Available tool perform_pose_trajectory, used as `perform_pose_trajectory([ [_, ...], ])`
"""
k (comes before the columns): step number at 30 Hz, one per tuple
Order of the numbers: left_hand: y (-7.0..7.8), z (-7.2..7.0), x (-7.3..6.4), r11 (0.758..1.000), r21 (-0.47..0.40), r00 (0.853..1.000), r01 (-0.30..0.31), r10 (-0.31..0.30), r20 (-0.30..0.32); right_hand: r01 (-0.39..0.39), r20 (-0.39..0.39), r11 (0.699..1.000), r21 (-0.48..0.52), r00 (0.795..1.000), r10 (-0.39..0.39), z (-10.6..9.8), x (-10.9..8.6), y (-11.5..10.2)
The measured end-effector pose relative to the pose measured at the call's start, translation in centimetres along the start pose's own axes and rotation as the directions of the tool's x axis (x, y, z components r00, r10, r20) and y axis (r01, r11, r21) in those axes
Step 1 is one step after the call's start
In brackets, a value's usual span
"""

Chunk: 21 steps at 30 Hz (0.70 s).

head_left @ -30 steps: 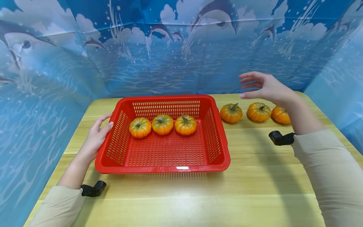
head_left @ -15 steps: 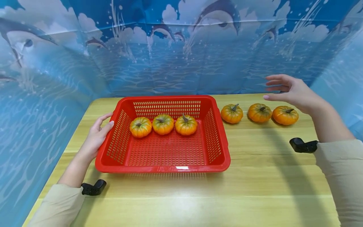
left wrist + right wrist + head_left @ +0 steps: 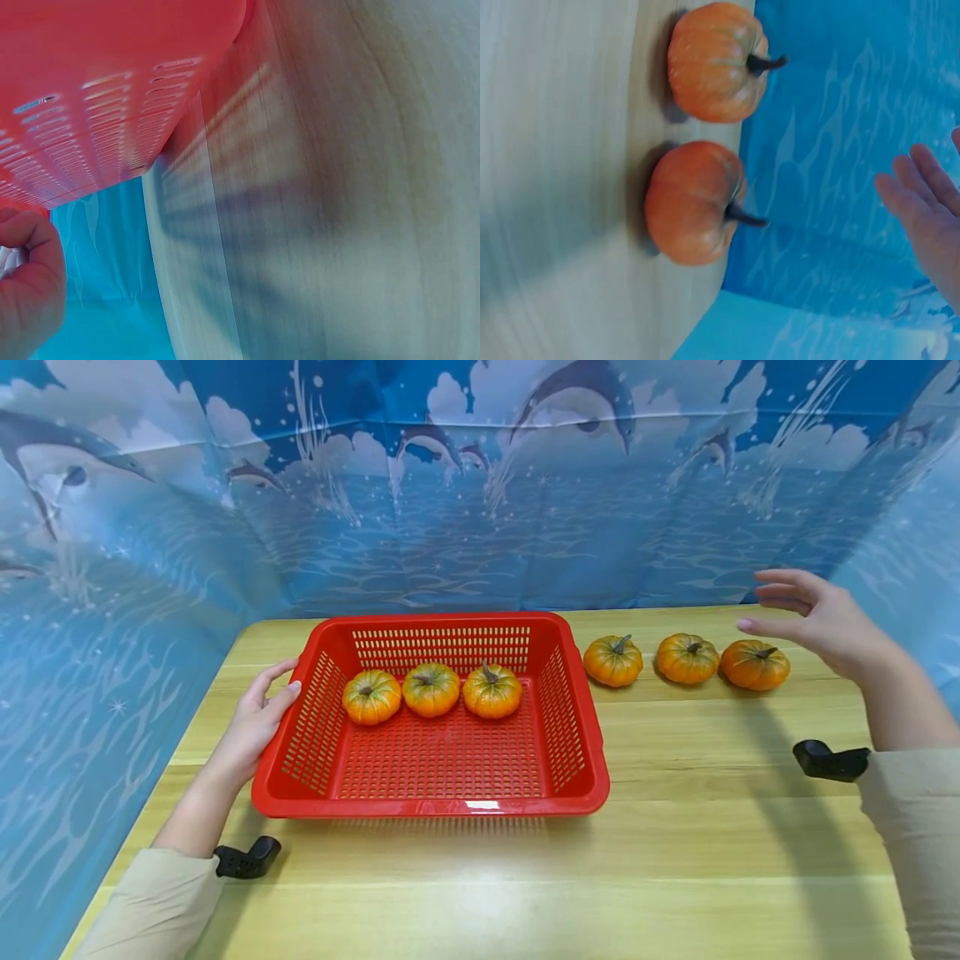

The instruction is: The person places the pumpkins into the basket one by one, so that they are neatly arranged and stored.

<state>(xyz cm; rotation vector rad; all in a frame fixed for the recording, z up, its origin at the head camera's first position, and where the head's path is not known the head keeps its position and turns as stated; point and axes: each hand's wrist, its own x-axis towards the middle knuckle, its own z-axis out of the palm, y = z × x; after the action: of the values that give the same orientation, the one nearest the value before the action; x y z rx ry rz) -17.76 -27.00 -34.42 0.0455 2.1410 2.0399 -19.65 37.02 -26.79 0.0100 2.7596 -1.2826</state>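
Observation:
My left hand [image 3: 255, 718] grips the left rim of a red plastic basket [image 3: 442, 806], thumb at the edge. In the left wrist view that hand [image 3: 30, 285] is curled by the slotted basket wall [image 3: 97, 97]. Inside the basket sit three small orange-green pumpkins, a left one [image 3: 371, 697], a middle one [image 3: 431, 689] and a right one [image 3: 492, 690]. My right hand [image 3: 828, 618] hovers, fingers loosely bent and holding nothing, up and to the right of the rightmost table pumpkin [image 3: 755, 665]. The right wrist view shows the hand [image 3: 930, 210] apart from two pumpkins.
Two more pumpkins stand on the wooden table [image 3: 675, 843], one close to the basket's right side [image 3: 613, 661] and one in the middle of the row [image 3: 687, 658]. A blue dolphin-print curtain [image 3: 480, 543] rises behind the table's back edge and along both sides.
My right hand has moved to the right and slightly down, from above the middle table pumpkin to beyond the rightmost one, uncovering it. The left hand, basket and pumpkins stay in place.

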Motion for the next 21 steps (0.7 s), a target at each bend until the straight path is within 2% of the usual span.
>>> perform_pose_trajectory([
  [4,0.0,0.0,0.0,1.000,0.006,1.000,0.008,-0.008,-0.007,-0.025,-0.022,0.999,0.021,0.999,0.025,-0.4,-0.2,1.1],
  [14,0.0,0.1,0.0,1.000,0.019,1.000,0.007,-0.007,-0.015,-0.069,-0.143,0.997,0.017,0.987,0.071,-0.1,-0.6,4.5],
  [21,0.1,0.1,0.0,0.999,0.037,1.000,0.012,-0.011,-0.022,-0.119,-0.168,0.992,0.045,0.978,0.125,0.1,-0.9,6.9],
])
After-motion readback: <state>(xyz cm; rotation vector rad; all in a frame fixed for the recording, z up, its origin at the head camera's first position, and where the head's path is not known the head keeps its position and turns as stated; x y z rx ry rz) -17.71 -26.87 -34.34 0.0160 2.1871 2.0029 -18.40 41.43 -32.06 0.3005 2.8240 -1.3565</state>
